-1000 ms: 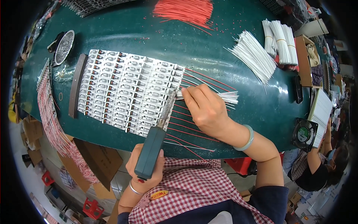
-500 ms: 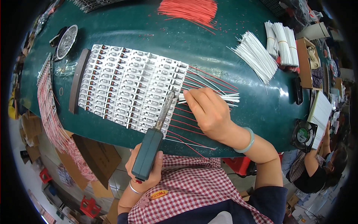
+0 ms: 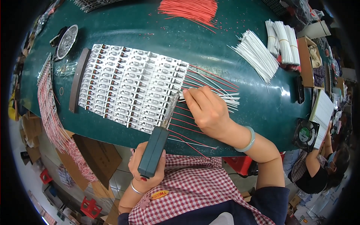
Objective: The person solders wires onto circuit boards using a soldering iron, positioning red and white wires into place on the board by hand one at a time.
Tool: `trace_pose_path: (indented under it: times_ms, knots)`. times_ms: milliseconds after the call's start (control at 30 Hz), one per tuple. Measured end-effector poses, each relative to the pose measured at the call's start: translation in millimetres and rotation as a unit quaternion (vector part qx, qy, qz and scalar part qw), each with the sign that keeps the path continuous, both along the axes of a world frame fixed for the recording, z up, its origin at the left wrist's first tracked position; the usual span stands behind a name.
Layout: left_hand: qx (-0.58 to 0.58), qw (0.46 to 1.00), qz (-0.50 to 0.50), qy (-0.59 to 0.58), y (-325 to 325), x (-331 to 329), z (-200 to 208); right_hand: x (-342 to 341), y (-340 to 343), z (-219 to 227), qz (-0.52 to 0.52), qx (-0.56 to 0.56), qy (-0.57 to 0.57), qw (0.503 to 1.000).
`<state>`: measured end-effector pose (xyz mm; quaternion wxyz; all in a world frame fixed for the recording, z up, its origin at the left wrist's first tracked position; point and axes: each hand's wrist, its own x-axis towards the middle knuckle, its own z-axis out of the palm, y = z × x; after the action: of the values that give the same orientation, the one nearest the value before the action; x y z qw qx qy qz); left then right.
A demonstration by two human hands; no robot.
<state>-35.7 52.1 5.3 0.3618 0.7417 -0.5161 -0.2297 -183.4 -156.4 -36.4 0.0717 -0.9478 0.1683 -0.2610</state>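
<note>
My left hand (image 3: 139,163) is closed round the dark green handle of a soldering iron (image 3: 153,152). Its metal shaft slants up and right, the tip at the right edge of a white circuit board panel (image 3: 129,88) with rows of small components. With bent fingers my right hand (image 3: 208,110) pinches white wires (image 3: 228,98) by that edge, very close to the iron's tip. The exact contact is too small to make out. Red wires (image 3: 187,123) stick out from the same edge, above and below my right hand.
A dark bar (image 3: 79,80) lies along the panel's left end. Wired strips (image 3: 48,95) hang over the table's left side, near a round metal dish (image 3: 67,42). Red wires (image 3: 189,10) and white wires (image 3: 257,56) lie beyond; a fan (image 3: 305,134) stands right, near another person (image 3: 318,168).
The soldering iron and my left hand have shifted slightly right and up. My right hand has moved a little left, and the white wires' free ends are more spread out.
</note>
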Motion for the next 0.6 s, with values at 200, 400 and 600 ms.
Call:
trace_pose_path:
  times_ms: [200, 400, 600]
  knots:
    - [-0.010, 1.000, 0.023, 0.016, -1.8, -1.1, 0.2, 0.6, -1.1, 0.8, 0.000, -0.001, 0.000, 1.000]
    - [-0.003, 1.000, 0.017, 0.014, 13.9, 0.1, -10.8, 0.8, -1.1, -0.2, -0.002, 0.009, -0.001, 1.000]
    - [0.003, 1.000, 0.014, 0.015, 21.9, -0.4, -11.2, -1.6, 2.0, 1.1, -0.003, 0.007, -0.001, 1.000]
